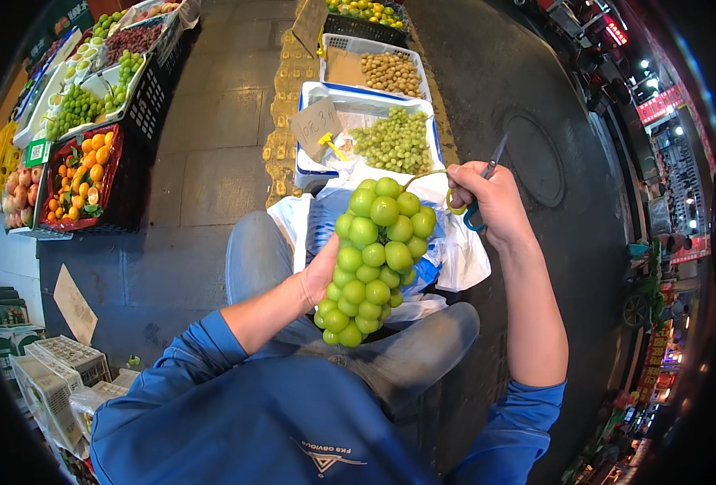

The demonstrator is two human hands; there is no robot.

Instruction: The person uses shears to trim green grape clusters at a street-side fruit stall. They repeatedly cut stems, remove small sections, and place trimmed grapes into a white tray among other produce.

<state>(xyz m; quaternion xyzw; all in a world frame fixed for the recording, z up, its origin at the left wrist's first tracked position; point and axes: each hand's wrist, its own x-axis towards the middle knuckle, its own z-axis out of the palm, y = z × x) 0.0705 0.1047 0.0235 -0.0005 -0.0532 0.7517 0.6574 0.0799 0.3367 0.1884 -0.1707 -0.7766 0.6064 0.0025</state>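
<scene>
**Large bunch of round green grapes, held upright above the lap, stem pinched at the top**

Principal item: one large bunch of round, glossy green grapes [374, 259], hanging upright over the seated person's knees, its thin, curved, pale green stem [423, 175] running toward the right.

Left hand [322, 268]: against the left side of the bunch, palm turned to the fruit; fingers hidden behind it, so how far they close cannot be told.

Right hand [489, 194]: thumb and fingers pressed together, pinching the stem's end; also gripping a pair of metal scissors [499, 151] with yellow and blue handle loops, blades pointing away from the body.

Beneath the bunch: a crumpled white plastic sheet [465, 263], with blue material showing beside it.

Beyond it: a white plastic crate with a blue edge [366, 95], containing small pale green grapes [394, 141], a brown cardboard sign [315, 125] and a bright yellow clip [332, 147]. Behind that, a white perforated crate [335, 42] of small round brown fruits [394, 74].

Left side: orange citrus fruits [91, 158] in a red-lined black crate [117, 174].

Right side: a round ground cover [534, 158] set in dark paving.
</scene>
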